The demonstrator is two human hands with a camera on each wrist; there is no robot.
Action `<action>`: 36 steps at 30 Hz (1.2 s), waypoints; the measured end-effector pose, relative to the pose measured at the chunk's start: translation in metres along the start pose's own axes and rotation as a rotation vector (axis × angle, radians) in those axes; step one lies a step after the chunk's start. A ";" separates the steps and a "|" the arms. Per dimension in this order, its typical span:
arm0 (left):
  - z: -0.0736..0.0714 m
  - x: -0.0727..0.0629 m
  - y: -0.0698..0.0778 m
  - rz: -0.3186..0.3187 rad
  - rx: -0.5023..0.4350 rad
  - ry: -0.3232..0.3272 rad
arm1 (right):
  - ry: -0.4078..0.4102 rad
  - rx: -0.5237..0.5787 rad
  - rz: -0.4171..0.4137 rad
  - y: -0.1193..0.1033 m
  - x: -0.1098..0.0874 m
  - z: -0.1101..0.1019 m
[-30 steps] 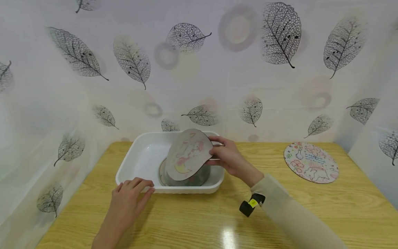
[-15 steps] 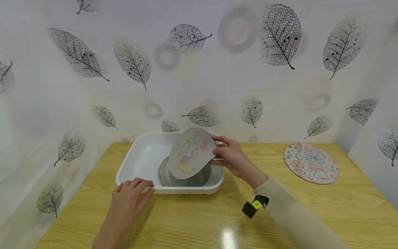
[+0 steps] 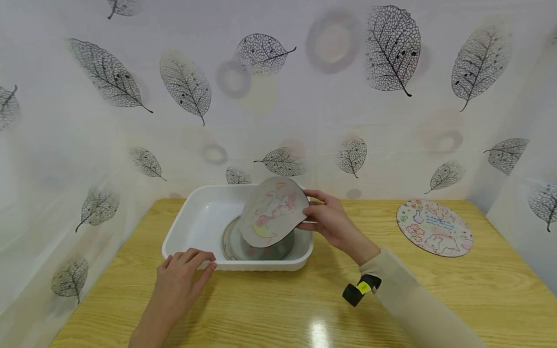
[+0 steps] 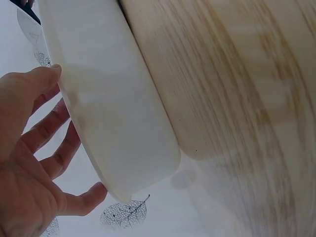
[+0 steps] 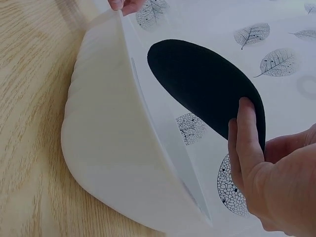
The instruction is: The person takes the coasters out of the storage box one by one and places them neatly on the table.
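My right hand (image 3: 330,217) pinches the right edge of a round mouse pad (image 3: 271,210) with a pink drawing and a yellow moon. The pad is tilted up and bent a little; its black underside (image 5: 197,84) faces the right wrist camera. Below it, more round pads (image 3: 230,244) lie in a white plastic tub (image 3: 196,212), partly hidden by the held one. At the tub's near left, my left hand (image 3: 184,278) grips the front rim. In the left wrist view, thumb and fingers are at the rim of the tub's wall (image 4: 108,98).
Another round pad (image 3: 435,228) with rabbits and flowers lies at the right on the wooden table (image 3: 270,304). A leaf-printed curtain (image 3: 278,111) hangs behind and along the sides, close behind the tub.
My right hand has moved a little to the right and drawn the held pad that way, uncovering more of the pads beneath. The left hand stays at the rim.
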State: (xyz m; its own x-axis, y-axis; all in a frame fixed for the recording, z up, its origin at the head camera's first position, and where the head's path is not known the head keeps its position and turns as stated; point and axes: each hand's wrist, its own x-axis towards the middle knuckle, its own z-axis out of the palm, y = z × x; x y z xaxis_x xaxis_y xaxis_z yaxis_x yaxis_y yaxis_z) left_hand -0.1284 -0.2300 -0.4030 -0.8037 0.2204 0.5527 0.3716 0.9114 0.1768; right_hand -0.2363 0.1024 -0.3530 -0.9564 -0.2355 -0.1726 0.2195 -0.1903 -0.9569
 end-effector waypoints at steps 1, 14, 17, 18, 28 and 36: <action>0.000 0.000 0.000 -0.001 0.001 0.000 | 0.002 0.004 0.001 0.000 0.000 -0.001; 0.001 0.000 0.000 -0.004 -0.013 0.001 | 0.015 0.023 -0.007 0.001 -0.004 -0.003; 0.001 0.000 -0.001 -0.002 -0.017 0.000 | 0.017 0.027 -0.012 0.000 -0.005 -0.006; 0.001 0.000 -0.001 -0.002 -0.018 0.000 | 0.017 0.030 -0.015 0.000 -0.006 -0.006; 0.000 0.002 -0.002 0.000 -0.006 -0.001 | 0.028 0.059 -0.048 0.003 -0.008 -0.014; 0.001 0.001 -0.003 -0.008 -0.022 -0.003 | 0.031 0.083 -0.065 0.005 -0.010 -0.023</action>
State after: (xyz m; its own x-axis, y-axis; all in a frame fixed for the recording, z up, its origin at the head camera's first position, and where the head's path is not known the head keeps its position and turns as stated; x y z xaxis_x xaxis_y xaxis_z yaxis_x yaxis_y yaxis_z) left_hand -0.1310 -0.2320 -0.4036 -0.8079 0.2142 0.5490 0.3752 0.9054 0.1989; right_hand -0.2297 0.1255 -0.3609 -0.9744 -0.1908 -0.1189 0.1706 -0.2830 -0.9438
